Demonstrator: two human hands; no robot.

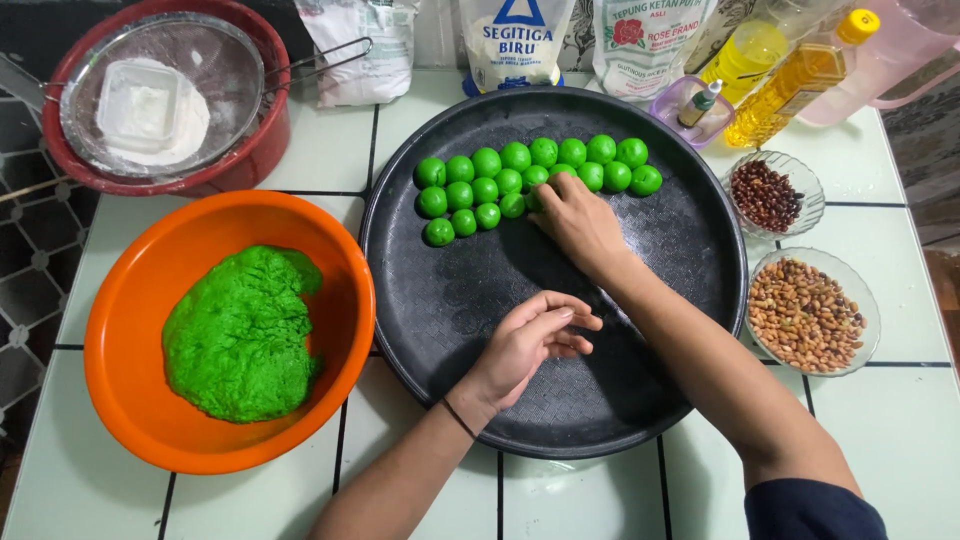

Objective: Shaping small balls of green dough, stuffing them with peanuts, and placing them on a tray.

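The right hand (578,222) is laid palm-down on the black round tray (660,260), its fingertips pressed against the near end of the green dough balls (530,175); whether a ball is pinched beneath them cannot be told. The balls are lined up in rows whose long axis runs across the tray's far half, parallel to the far edge of the worktop (900,420). They lie directly ahead of the right hand, the nearer one. The left hand (530,340) is held loosely curled and empty over the tray's middle, well short of the balls.

Toward the left edge, a mass of green dough (240,335) is seen in an orange bowl (120,340). At the far edge, two white flour bags (515,40) are stood upright, one marked in blue, one with a red flower. Beside them, yellow oil bottles (790,80) are leaned. Along the right edge, two glass bowls of peanuts (805,315) are set.
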